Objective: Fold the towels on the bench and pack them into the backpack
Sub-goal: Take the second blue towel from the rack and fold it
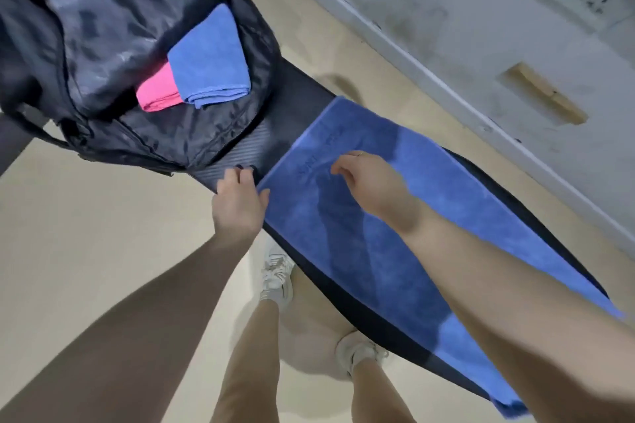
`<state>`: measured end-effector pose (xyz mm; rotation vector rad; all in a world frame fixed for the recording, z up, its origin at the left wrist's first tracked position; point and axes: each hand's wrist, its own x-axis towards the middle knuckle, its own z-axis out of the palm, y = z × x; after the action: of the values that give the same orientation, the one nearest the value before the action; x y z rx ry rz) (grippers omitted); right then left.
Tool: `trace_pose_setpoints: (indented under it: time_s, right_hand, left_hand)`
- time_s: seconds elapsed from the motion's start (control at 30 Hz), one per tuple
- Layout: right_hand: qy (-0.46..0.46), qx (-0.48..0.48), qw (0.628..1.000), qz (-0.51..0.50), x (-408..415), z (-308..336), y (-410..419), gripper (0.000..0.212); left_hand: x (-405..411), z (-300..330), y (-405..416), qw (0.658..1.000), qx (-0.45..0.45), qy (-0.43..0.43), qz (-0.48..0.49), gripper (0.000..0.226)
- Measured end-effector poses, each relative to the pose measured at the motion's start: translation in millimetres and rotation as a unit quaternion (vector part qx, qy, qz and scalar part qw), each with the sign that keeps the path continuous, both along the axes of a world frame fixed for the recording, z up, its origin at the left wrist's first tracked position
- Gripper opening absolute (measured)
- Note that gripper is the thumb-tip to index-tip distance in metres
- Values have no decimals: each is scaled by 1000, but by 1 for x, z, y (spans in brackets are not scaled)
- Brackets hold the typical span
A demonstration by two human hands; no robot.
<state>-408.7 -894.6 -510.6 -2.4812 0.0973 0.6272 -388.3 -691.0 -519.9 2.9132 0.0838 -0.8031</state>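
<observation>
Left hand (237,203) pinches the towel (378,233) corner; right hand (371,182), loosely curled and holding nothing, hovers above, apparently to fold it on the table (295,103).

Gym or changing-room setting — a padded black bench (295,103), beige hard floor (86,216), and grey metal locker-style panels (446,27).
</observation>
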Motion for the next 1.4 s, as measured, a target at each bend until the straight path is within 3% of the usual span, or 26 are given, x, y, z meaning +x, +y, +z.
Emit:
trace_pose_setpoints:
  time_s: [0.1, 0.23, 0.43, 0.53, 0.7, 1.0, 1.13, 1.27, 1.4]
  right_hand:
    - [22, -32, 999, 34, 31, -10, 29, 31]
    - [98, -143, 974, 144, 69, -16, 59, 56]
    - [111, -246, 921, 282, 99, -12, 59, 40]
    - [116, -288, 911, 271, 106, -7, 42, 36]
    - [26, -338, 923, 184, 122, 16, 30, 32]
    - [-55, -296, 952, 64, 141, 61, 31, 26]
    - [-50, -206, 973, -87, 130, 78, 4, 23]
    - [55, -66, 994, -72, 94, 73, -21, 53]
    - [100, -63, 990, -72, 32, 62, -44, 63]
  left_hand:
    - [10, -13, 10, 998, 18, 15, -53, 39]
    - [15, -23, 18, 995, -25, 29, -91, 29]
    - [14, -9, 39, 979, -200, 50, -6, 17]
    - [16, -5, 60, 980, -188, 52, -37, 18]
    - [33, -3, 87, 983, -181, 36, 0, 19]
    - [40, 49, 89, 966, -255, 12, -45, 13]
    - [53, 73, 77, 970, -240, -30, -26, 12]
    - [49, 77, 56, 983, -160, -32, -82, 19]
    - [20, 66, 24, 981, -138, -43, -129, 24]
